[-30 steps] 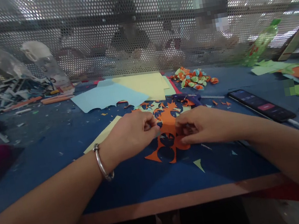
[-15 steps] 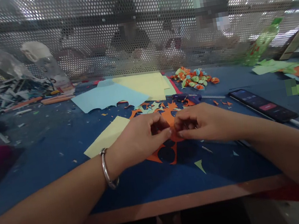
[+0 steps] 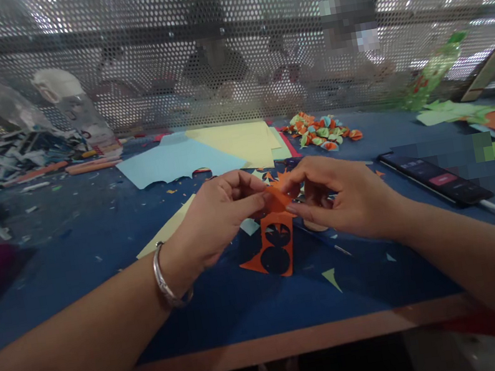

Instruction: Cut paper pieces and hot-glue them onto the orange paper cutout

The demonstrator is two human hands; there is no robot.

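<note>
Between the fingertips of both hands is a small piece of orange paper (image 3: pixel 277 201). My left hand (image 3: pixel 228 211), with a silver bangle at its wrist, pinches the piece's left side. My right hand (image 3: pixel 332 193) grips its right side with thumb and fingers; the other fingers are curled. On the blue tabletop just below lies an orange paper scrap (image 3: pixel 289 229) with round holes cut out. Part of it is hidden behind the held piece. A pale yellow sheet (image 3: pixel 166 227) lies partly under my left hand.
Blue paper (image 3: pixel 153 163) and yellow paper (image 3: pixel 240 139) lie at the back beside a pile of folded colored paper pieces (image 3: pixel 323 129). A phone (image 3: pixel 433 176) with a cable lies right. A clear bottle (image 3: pixel 84 115) and a green bottle (image 3: pixel 437 71) stand before a perforated metal screen (image 3: pixel 138 71).
Both hands have risen slightly and drawn a little apart, with the orange piece now showing between them. More of the holed orange scrap below is visible.
</note>
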